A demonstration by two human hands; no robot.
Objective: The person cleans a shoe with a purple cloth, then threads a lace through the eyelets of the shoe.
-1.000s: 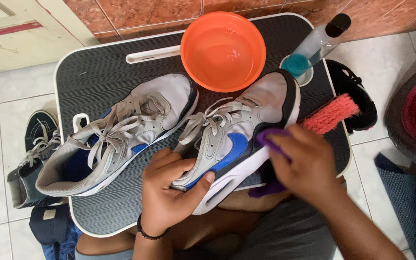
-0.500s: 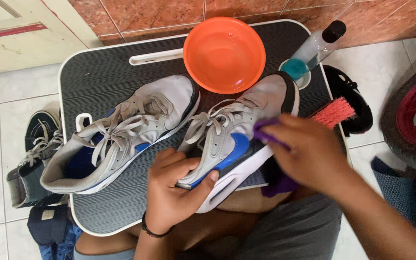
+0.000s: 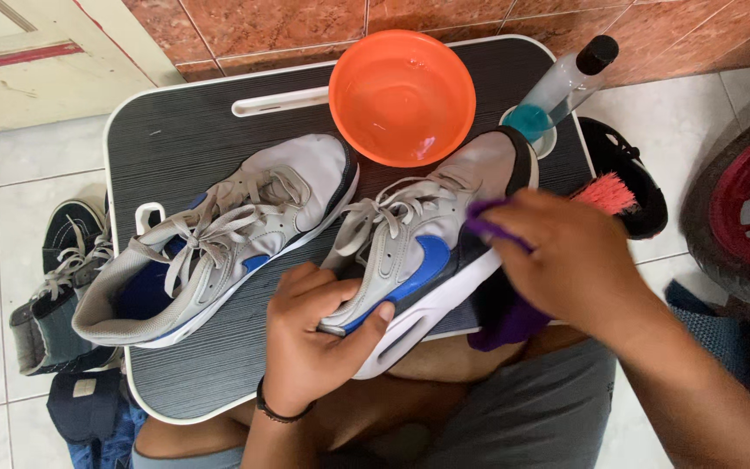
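Right hand point(image 3: 579, 260), in the right half of the head view, is curled over a purple cloth point(image 3: 507, 317) and presses it against the side of the grey and blue sneaker point(image 3: 423, 256) at the centre of the frame; its fingers are closed on the cloth, a fold of which hangs down below the palm. Compared with a second ago this hand has slid up and leftwards along the shoe, so that it now hides more of the pink-bristled brush point(image 3: 608, 191) lying behind it at the right edge of the desk point(image 3: 175, 139), and more cloth shows above the knuckles. That reads as one stroke of wiping along the upper, with the work moving toward the toe. Left hand point(image 3: 310, 334), lower centre, has hardly shifted: it grips the heel end of the same sneaker, thumb on the sole edge, fingers wrapped over the collar, holding it tilted on the desk. The second sneaker point(image 3: 219, 243) lies untouched to the left. An orange bowl point(image 3: 401, 95) of water stands at the top centre, and a clear bottle point(image 3: 562, 82) with blue liquid leans at the upper right, both where they were.
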